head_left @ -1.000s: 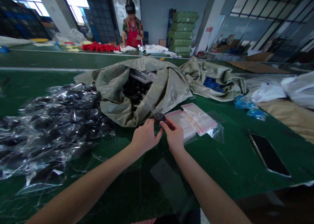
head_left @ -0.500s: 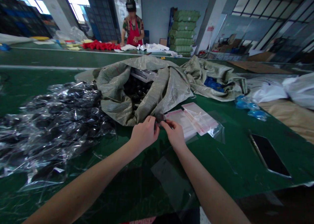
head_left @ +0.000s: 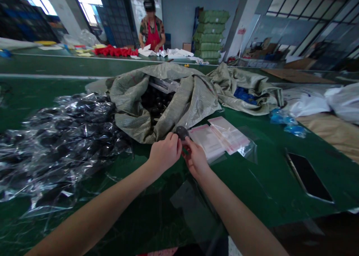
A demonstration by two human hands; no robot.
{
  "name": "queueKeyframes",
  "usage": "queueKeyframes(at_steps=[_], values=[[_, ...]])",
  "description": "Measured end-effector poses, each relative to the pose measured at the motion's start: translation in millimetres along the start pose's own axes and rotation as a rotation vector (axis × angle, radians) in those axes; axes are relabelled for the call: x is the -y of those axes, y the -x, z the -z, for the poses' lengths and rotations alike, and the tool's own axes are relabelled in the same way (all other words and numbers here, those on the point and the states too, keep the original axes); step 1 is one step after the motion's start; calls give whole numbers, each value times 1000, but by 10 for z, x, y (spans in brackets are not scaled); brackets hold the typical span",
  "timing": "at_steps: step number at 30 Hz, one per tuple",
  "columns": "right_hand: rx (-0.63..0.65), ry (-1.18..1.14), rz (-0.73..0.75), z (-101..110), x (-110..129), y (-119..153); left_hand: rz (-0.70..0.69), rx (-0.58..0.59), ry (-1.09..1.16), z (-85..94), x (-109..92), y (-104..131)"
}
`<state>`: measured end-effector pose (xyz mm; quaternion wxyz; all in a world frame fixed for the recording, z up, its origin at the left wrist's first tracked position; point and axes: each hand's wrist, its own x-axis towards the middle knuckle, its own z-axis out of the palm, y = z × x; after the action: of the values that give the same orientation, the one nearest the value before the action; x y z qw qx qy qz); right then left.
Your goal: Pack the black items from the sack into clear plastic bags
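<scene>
Both my hands meet at the front of an open woven sack [head_left: 193, 98], just above the green table. My left hand [head_left: 165, 151] is closed, its fingertips against a small rounded black object [head_left: 182, 132]. From the other side my right hand [head_left: 196, 157] grips the same object between thumb and fingers. Its exact kind I cannot make out. Inside the sack lie several similar dark pieces [head_left: 158, 102]. Stacked clear plastic bags [head_left: 228, 134] lie right of my hands. To the left spreads a heap of black items in clear bags [head_left: 78, 132].
A phone [head_left: 310, 177] lies on the right of the table. Behind it are blue wrapped pieces [head_left: 294, 128] and a second sack [head_left: 235, 76]. Loose clear film [head_left: 193, 203] lies near the front edge. Across the table stands a person in a red apron [head_left: 153, 37].
The black object has turned and shows more of its rounded end above my fingers. My right hand has rotated and shifted slightly left. The person opposite has lowered their hands to white material.
</scene>
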<state>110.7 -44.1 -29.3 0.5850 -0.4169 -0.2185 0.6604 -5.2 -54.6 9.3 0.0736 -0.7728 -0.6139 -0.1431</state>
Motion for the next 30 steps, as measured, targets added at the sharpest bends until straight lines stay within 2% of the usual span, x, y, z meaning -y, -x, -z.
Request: queueKeyframes(at_steps=[13, 18, 24, 30], values=[[141, -72, -25, -22, -7, 61, 63, 24, 74, 10, 26, -26], [138, -89, -25, -22, -4, 46, 118, -22, 32, 3, 43, -33], [144, -105, -30, -20, 5, 50, 83, 7, 71, -77, 100, -61], [137, -116, -36, -27, 17, 78, 124, -21, 110, -90, 131, -95]])
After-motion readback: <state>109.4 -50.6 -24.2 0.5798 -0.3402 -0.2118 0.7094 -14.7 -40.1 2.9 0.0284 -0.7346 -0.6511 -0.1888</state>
